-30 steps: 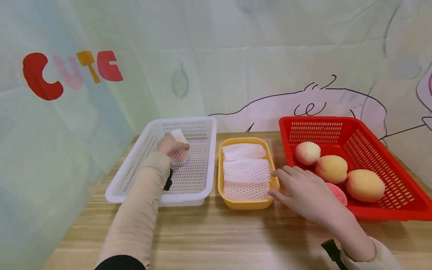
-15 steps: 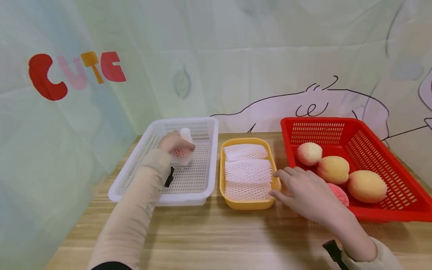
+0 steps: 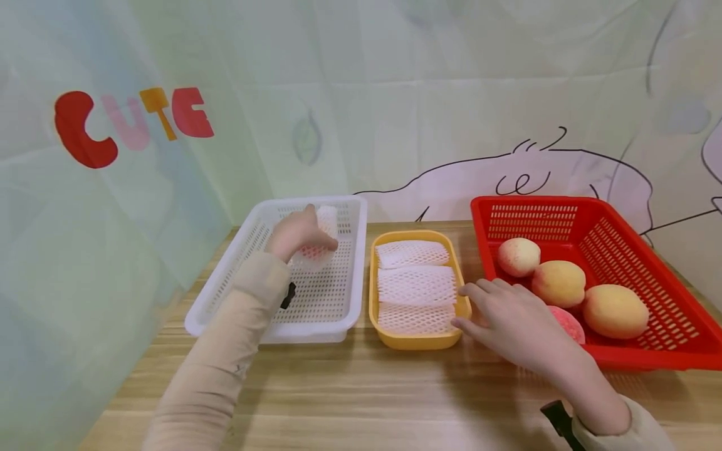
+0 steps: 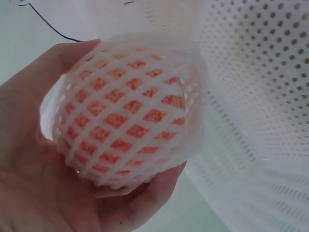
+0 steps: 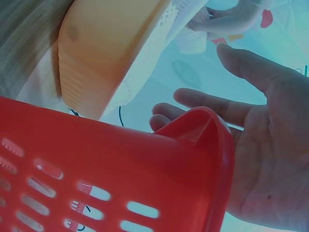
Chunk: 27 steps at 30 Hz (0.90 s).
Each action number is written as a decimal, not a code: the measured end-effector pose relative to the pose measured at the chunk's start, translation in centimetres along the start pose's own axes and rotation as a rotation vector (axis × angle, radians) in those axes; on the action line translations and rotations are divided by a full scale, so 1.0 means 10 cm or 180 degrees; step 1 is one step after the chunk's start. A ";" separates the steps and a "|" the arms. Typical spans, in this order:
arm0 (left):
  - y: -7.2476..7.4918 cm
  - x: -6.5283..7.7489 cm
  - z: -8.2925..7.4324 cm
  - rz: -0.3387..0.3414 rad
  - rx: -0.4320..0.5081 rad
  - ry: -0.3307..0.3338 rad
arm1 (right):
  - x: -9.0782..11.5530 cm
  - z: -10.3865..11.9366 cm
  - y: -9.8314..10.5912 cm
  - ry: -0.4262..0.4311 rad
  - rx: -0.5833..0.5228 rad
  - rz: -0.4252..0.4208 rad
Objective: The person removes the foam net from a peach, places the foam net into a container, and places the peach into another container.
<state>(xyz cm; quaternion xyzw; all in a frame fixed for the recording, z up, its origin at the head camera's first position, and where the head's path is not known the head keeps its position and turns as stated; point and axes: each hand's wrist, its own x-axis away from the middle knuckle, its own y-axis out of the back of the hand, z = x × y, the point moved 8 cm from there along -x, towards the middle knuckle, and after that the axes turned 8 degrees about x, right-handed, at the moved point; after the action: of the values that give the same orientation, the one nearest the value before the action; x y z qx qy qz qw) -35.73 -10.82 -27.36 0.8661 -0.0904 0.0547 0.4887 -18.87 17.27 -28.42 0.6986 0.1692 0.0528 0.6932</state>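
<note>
In the head view my left hand (image 3: 301,235) is over the white basket (image 3: 352,313), holding a peach in a white foam net (image 3: 318,254). The left wrist view shows the netted peach (image 4: 130,116) up close, its red and yellow skin showing through the mesh, with thumb and fingers curved round it. My right hand (image 3: 516,326) hangs between the yellow tray (image 3: 417,342) and the red basket (image 3: 637,360), holding nothing. In the right wrist view its fingers (image 5: 212,104) are loosely extended beside the red basket's corner. Foam nets (image 3: 417,285) lie in the yellow tray.
The red basket holds several peaches, among them a pale one (image 3: 519,257), a yellow one (image 3: 615,311) and a pinkish-red one (image 3: 566,326) partly behind my right hand. A wooden table (image 3: 361,401) bears everything. A printed curtain (image 3: 395,113) closes off the back and left.
My left hand has moved a little right and toward the back of the white basket with the netted peach. The right hand stays in place. The head view has shifted slightly.
</note>
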 end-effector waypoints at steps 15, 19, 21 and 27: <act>0.02 0.35 -0.42 -0.0507 -0.0344 -0.0381 | -0.01 -0.01 -0.01 -0.0007 -0.0001 -0.0006; 0.04 0.48 -0.52 -0.0749 -0.0243 -0.0560 | -0.01 -0.01 -0.02 0.0009 -0.0003 -0.0015; 0.04 0.54 -0.56 -0.0842 -0.0166 -0.0637 | -0.02 -0.01 -0.02 0.0013 -0.0007 -0.0013; 0.07 0.71 -0.69 -0.1010 0.0031 -0.0796 | -0.03 -0.01 -0.04 0.0033 -0.0028 -0.0027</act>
<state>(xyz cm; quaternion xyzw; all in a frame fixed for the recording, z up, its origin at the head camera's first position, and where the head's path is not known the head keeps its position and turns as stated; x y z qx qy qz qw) -28.95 -6.02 -21.96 0.8718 -0.0124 -0.1306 0.4720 -19.22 17.23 -28.73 0.6945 0.1754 0.0543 0.6956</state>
